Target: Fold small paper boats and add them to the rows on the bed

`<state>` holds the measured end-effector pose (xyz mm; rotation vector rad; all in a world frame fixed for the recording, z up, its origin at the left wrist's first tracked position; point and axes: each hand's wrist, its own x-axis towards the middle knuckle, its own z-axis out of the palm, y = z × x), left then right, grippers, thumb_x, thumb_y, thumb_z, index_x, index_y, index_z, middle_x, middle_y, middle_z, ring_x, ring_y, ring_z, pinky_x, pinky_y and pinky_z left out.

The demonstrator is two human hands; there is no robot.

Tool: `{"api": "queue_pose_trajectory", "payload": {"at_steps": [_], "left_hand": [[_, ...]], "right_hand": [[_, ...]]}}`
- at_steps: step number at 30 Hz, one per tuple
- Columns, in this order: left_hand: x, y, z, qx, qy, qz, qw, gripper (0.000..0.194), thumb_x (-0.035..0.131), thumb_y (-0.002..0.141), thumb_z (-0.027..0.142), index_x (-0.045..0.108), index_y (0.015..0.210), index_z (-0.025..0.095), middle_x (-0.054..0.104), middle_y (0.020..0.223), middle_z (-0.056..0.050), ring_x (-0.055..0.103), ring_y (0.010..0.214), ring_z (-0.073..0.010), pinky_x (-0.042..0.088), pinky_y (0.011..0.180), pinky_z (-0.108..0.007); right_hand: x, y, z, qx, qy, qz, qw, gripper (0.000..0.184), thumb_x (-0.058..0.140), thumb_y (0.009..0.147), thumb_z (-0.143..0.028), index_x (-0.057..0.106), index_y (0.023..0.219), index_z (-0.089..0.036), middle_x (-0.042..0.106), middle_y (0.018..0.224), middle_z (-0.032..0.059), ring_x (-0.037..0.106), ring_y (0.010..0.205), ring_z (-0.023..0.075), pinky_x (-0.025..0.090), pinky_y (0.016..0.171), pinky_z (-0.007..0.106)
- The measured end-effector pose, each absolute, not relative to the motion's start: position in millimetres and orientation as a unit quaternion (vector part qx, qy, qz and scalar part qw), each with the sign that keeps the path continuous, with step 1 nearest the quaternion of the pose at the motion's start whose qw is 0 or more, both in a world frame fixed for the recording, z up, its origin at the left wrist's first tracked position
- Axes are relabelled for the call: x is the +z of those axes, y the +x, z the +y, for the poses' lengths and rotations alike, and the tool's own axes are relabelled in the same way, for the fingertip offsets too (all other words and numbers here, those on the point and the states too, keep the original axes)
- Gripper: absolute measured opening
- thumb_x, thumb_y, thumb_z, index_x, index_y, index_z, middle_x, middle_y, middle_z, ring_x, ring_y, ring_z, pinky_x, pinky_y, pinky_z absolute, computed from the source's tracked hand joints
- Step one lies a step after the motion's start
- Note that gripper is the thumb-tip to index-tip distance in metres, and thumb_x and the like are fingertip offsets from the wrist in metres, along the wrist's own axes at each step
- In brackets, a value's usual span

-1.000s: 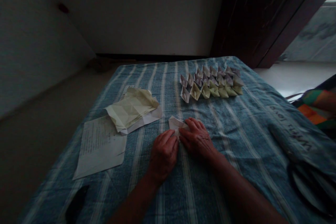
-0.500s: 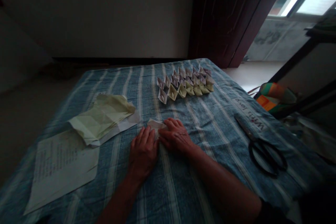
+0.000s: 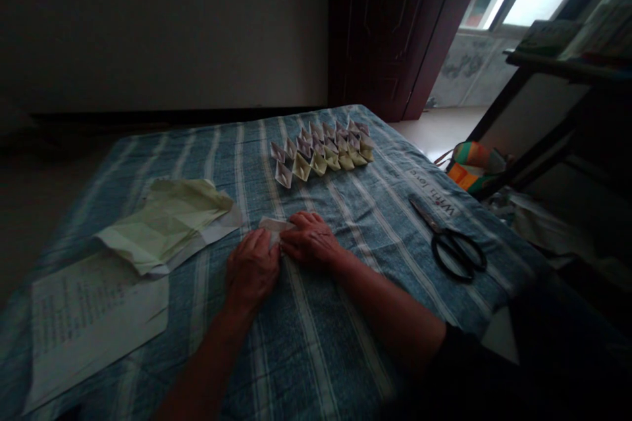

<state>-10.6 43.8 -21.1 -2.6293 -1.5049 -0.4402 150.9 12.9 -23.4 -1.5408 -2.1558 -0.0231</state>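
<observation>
A small piece of folded white paper (image 3: 274, 225) lies on the striped cloth between my hands. My left hand (image 3: 253, 268) presses on its left side, fingers together. From the right, my right hand (image 3: 311, 239) holds the paper's other side with bent fingers. Both hands partly cover the paper, so its full shape is hidden. Beyond them, several folded paper boats (image 3: 302, 168), some whitish-purple and some yellowish, stand close together in rows.
On the left, creased yellowish sheets (image 3: 170, 220) overlap a written white sheet (image 3: 99, 316). Black-handled scissors (image 3: 457, 253) lie to the right on the blue striped cloth (image 3: 316, 335). A dark door (image 3: 382, 26) stands behind the table, and a dark shelf (image 3: 548, 66) at the right.
The camera view has turned a little to the right, so everything appears shifted left. Both hands stay on the folded paper, with little visible change in their hold.
</observation>
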Motion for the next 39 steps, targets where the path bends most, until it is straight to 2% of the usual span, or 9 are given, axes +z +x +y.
{"api": "queue_pose_trajectory", "payload": {"at_steps": [7,19,26,31,39], "left_hand": [[-17,1,34,-0.127,-0.849,-0.509,0.064,0.035,0.039,0.092,0.027,0.060,0.117,0.015,0.060,0.126,-0.017,0.054,0.117,-0.0322,0.045,0.091,-0.047],[-16,2,32,-0.160,-0.846,-0.506,0.058,0.036,0.035,0.095,0.032,0.059,0.116,0.016,0.061,0.123,-0.015,0.055,0.114,-0.0299,0.044,0.091,-0.044],[-9,3,30,-0.137,-0.847,-0.511,0.052,0.036,0.035,0.094,0.033,0.061,0.113,0.015,0.060,0.123,-0.016,0.056,0.110,-0.0310,0.043,0.088,-0.044],[-4,7,28,-0.123,-0.840,-0.525,0.051,0.034,0.035,0.095,0.032,0.061,0.111,0.017,0.060,0.123,-0.014,0.057,0.108,-0.0288,0.043,0.086,-0.041],[-8,6,30,-0.122,-0.838,-0.530,0.055,0.036,0.036,0.095,0.035,0.061,0.115,0.017,0.057,0.127,-0.014,0.055,0.112,-0.0297,0.043,0.089,-0.041]], "right_hand": [[-25,152,15,-0.017,-0.570,-0.785,0.242,0.022,0.053,0.092,-0.039,0.069,0.098,-0.025,0.055,0.103,0.0064,0.044,0.104,0.0228,0.036,0.091,0.037],[-24,153,16,-0.015,-0.576,-0.787,0.218,0.023,0.050,0.093,-0.035,0.068,0.099,-0.024,0.054,0.101,0.0070,0.043,0.101,0.0230,0.036,0.090,0.038],[-20,152,14,-0.019,-0.588,-0.782,0.205,0.024,0.047,0.094,-0.035,0.067,0.100,-0.024,0.055,0.102,0.0068,0.045,0.103,0.0230,0.036,0.092,0.037],[-18,152,14,-0.027,-0.591,-0.782,0.195,0.024,0.048,0.094,-0.035,0.067,0.100,-0.023,0.056,0.103,0.0065,0.046,0.103,0.0225,0.037,0.090,0.036],[-19,152,14,-0.034,-0.600,-0.775,0.195,0.024,0.047,0.094,-0.037,0.066,0.098,-0.023,0.056,0.101,0.0059,0.046,0.100,0.0217,0.037,0.088,0.035]]}}
